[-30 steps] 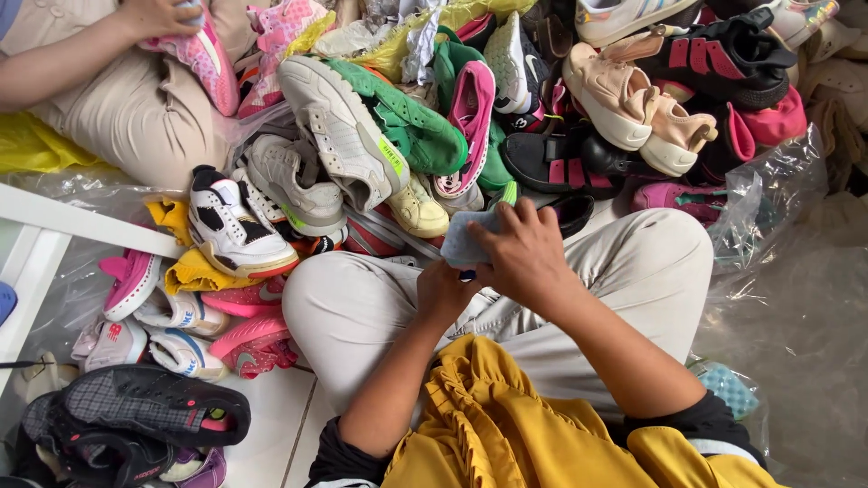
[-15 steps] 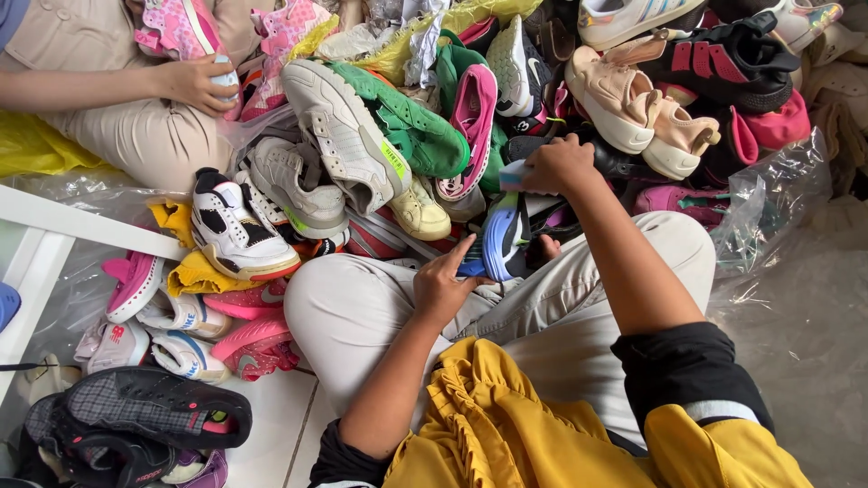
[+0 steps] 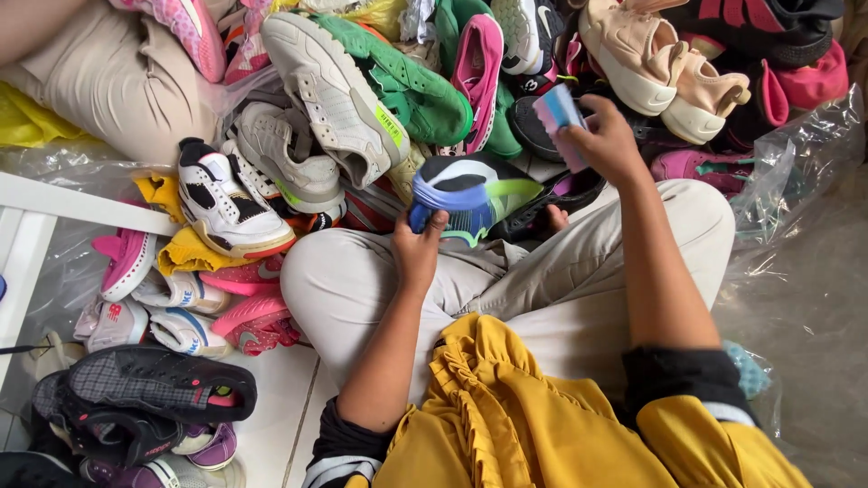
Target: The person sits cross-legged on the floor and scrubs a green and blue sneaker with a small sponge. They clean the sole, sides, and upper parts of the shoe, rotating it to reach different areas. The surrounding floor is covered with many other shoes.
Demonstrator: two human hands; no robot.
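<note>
Left hand (image 3: 418, 253): centre of the frame, over the lap; fingers wrapped on the near end of the blue, black and lime shoe (image 3: 475, 194), grip closed around it.
Right hand (image 3: 604, 143): upper right of centre, raised above the pile; fingers pinched shut on a small pale blue and pink piece (image 3: 559, 116), possibly an insole or pad, though its kind cannot be told.
Blue, black and lime shoe: rests between the knees, toe toward the pile, opening turned partly up.
Nearby stock: white sneaker (image 3: 330, 90) and green shoe (image 3: 407, 81) above the left hand; pink shoe (image 3: 476, 68) beside them; beige pair (image 3: 660, 68) at upper right; white, black and red high-top (image 3: 226, 203) at left.
Floor (image 3: 271, 425): white tile at lower left, clear plastic sheet (image 3: 787, 181) at right.
Handling note: judged best to steady the shoe firmly with the left hand, opening facing up, and keep the small piece flat and aligned with the shoe's length.
</note>
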